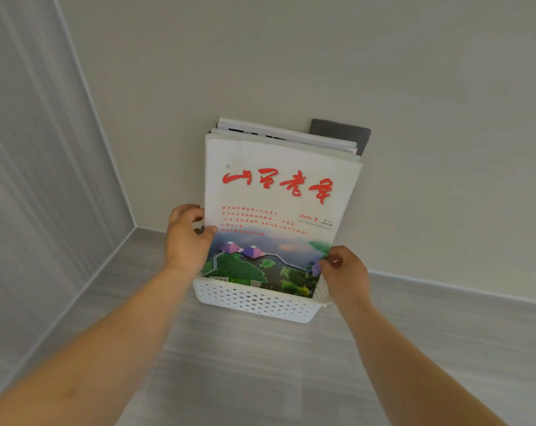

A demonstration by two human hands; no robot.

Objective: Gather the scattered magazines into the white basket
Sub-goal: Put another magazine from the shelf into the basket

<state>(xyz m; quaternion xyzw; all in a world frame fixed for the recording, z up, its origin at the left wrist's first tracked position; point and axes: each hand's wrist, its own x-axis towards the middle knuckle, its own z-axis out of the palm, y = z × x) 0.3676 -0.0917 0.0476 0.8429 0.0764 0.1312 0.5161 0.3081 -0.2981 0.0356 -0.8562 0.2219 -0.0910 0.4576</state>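
1. Two hands are holding the front magazine, which is standing upright in the white basket with its lower edge down inside.
2. The left hand is gripping the magazine's left edge at about mid-height. Its thumb is lying on the cover while the curled fingers are wrapping around the edge.
3. The right hand is pinching the lower right edge of the same cover, just above the basket's right wall. Its fingertips are closing together on the paper.
4. So the magazine is sitting between the two hands – both are clamping on its side edges, with the cover facing the camera.
5. More magazines are standing behind it in the basket, their top edges showing above it.
6. A dark grey flat item is poking up at the back right – whether it is in the basket, I cannot tell.
7. The basket is resting on the grey floor, close against the pale wall.
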